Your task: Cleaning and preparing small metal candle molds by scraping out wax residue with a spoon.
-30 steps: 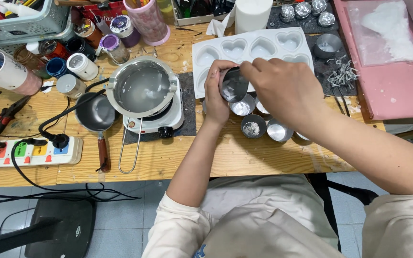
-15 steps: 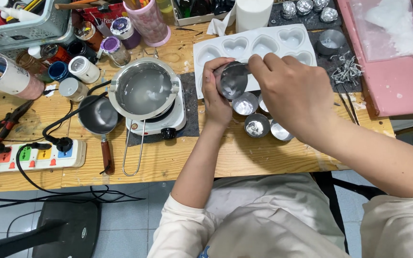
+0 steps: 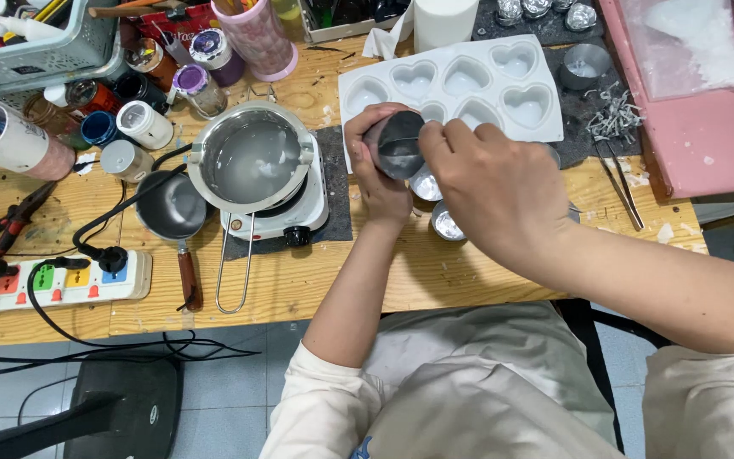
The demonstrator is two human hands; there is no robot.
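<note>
My left hand (image 3: 375, 174) grips a small round metal cup (image 3: 398, 144), tilted with its mouth toward me, above the near edge of a white heart-shaped mould tray (image 3: 460, 85). My right hand (image 3: 494, 187) reaches in from the right, its fingertips pinched at the cup's rim; whatever they pinch is too small to make out. More small metal cups (image 3: 447, 223) stand on the wooden table under my hands. Left of them a metal pot of clear liquid (image 3: 252, 157) sits on a small white hotplate (image 3: 299, 217).
A small dark pan (image 3: 170, 208) with a wooden handle lies left of the hotplate. A power strip (image 3: 53, 285) and cables lie at the near left. Paint jars (image 3: 142, 123), a pink cup (image 3: 256, 38), tweezers (image 3: 618, 183), metal wick tabs (image 3: 613, 123) and a pink board (image 3: 690, 102) crowd the back and right.
Both hands have stayed together at the metal cup; the right fingertips shifted slightly along its rim. The view has drifted a little, nothing else moved.
</note>
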